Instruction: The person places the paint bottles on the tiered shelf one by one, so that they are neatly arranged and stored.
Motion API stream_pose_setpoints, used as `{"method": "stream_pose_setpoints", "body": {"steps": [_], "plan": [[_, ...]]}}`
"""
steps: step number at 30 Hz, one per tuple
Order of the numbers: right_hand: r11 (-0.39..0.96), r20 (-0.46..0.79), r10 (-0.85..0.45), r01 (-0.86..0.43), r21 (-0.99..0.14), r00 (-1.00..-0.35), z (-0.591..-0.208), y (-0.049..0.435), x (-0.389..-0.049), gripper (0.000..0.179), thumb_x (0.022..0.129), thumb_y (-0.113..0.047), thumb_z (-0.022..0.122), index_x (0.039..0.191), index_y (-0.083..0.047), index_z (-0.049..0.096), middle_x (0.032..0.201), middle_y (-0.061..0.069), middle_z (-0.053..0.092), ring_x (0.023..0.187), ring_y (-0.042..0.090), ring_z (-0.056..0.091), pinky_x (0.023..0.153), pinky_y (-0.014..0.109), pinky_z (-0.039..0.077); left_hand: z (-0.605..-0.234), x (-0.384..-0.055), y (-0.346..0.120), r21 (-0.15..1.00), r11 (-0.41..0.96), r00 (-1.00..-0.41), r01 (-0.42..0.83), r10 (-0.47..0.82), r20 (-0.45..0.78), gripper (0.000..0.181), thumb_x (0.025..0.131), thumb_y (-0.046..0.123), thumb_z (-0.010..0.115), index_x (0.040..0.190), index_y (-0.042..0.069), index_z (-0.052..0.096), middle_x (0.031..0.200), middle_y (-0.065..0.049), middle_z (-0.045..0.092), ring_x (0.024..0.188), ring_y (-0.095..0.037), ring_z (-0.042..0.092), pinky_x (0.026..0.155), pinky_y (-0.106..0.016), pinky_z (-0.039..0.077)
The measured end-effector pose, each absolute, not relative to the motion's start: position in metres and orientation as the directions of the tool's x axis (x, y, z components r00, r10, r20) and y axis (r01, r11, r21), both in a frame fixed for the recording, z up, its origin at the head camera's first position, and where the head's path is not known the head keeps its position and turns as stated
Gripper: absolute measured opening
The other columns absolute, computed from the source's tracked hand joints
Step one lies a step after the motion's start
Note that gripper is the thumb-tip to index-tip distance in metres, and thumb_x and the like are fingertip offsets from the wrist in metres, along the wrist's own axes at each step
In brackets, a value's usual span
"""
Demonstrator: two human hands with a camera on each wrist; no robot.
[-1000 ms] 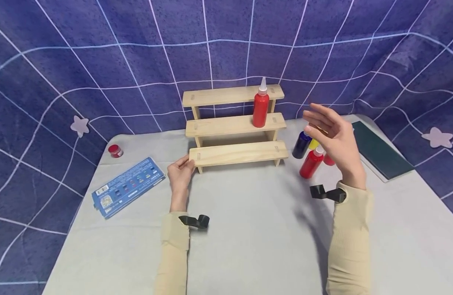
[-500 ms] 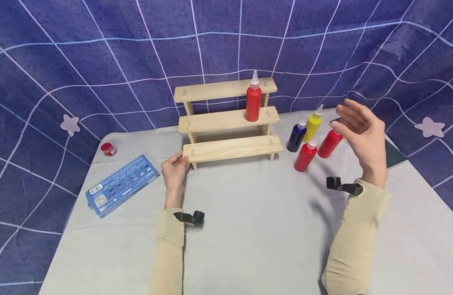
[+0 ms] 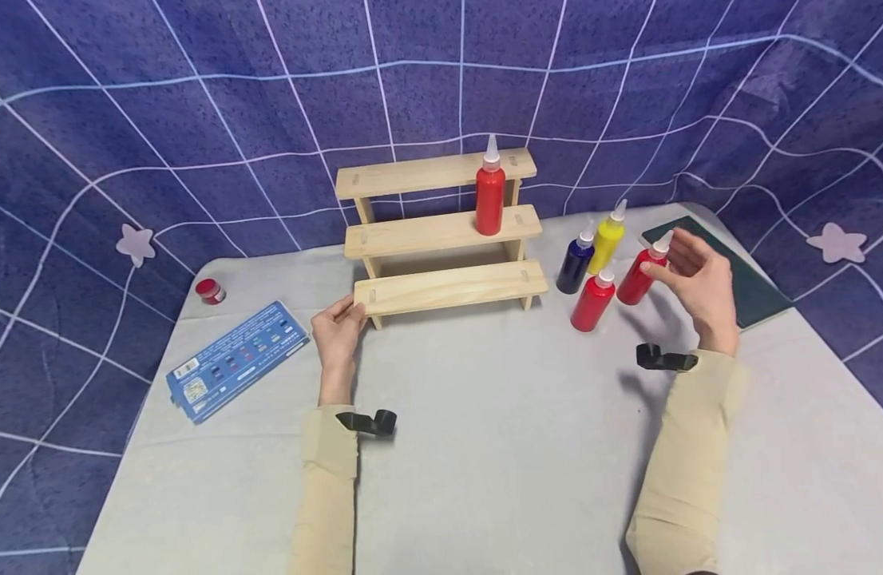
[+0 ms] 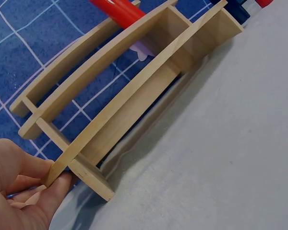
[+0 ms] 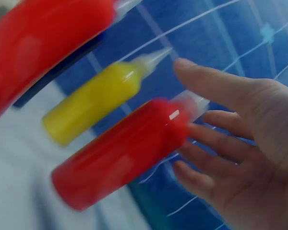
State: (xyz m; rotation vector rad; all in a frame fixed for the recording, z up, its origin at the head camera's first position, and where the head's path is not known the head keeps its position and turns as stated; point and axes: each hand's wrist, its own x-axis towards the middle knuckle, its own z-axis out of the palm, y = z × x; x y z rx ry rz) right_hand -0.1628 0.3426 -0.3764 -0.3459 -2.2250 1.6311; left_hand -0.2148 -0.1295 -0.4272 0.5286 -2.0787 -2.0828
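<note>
My left hand [image 3: 337,337] pinches the left end of the lowest step of a three-tier wooden display stand [image 3: 449,290], thumb and fingers on either side of the board in the left wrist view. Around the neck of a red squeeze bottle [image 3: 636,279], my right hand [image 3: 704,289] is spread, and in the right wrist view a gap shows between thumb and bottle. Near it stand another red bottle [image 3: 593,303], a dark blue bottle [image 3: 575,266] and a yellow bottle [image 5: 93,103], all with pointed nozzles. One more red bottle [image 3: 489,200] stands on the middle step, toward its right.
On the left lie a flat blue printed box [image 3: 239,361] and a small red-lidded jar [image 3: 210,291]. A dark green board [image 3: 746,291] lies at the right, behind my right hand. A blue gridded curtain [image 3: 283,104] hangs behind the table.
My right hand has moved right, away from the front bottles, then down to the rightmost red bottle. My left hand keeps its hold on the stand. The head view has shifted slightly.
</note>
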Motion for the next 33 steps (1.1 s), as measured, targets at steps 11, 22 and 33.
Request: {"method": "stream_pose_setpoints", "body": {"steps": [11,22,33], "plan": [[0.406,0.023,0.398,0.154,-0.901,-0.917,-0.411,0.345,-0.174,0.063,0.086,-0.031,0.076,0.139,-0.007,0.052,0.108,-0.015,0.063,0.096,-0.002,0.055,0.083,0.008,0.050,-0.425,-0.214,-0.129,0.991,-0.037,-0.927,-0.130,-0.351,-0.135,0.035,0.093,-0.001,0.060,0.128,-0.007,0.060,0.122,-0.026,0.063,0.108,-0.027,0.064,0.087,-0.024,0.058],[0.300,0.153,0.477,-0.004,-0.954,-0.865,-0.385,0.336,-0.172,0.040,0.081,-0.008,0.078,0.120,-0.011,0.067,0.078,-0.027,0.065,0.073,-0.006,0.062,0.065,0.007,0.047,-0.426,-0.213,-0.130,0.991,-0.028,-0.924,-0.128,-0.360,-0.129,0.035,0.093,-0.001,0.060,0.127,-0.006,0.060,0.122,-0.026,0.063,0.110,-0.029,0.064,0.087,-0.023,0.058],[0.188,0.218,0.475,-0.143,-0.972,-0.853,-0.343,0.310,-0.168,0.032,0.079,-0.002,0.078,0.109,-0.012,0.072,0.079,-0.016,0.069,0.073,0.000,0.064,0.068,0.008,0.051,-0.425,-0.212,-0.129,0.993,-0.050,-0.929,-0.111,-0.350,-0.122,0.035,0.093,-0.002,0.060,0.127,-0.008,0.059,0.122,-0.027,0.063,0.109,-0.028,0.064,0.091,-0.030,0.057]]}}
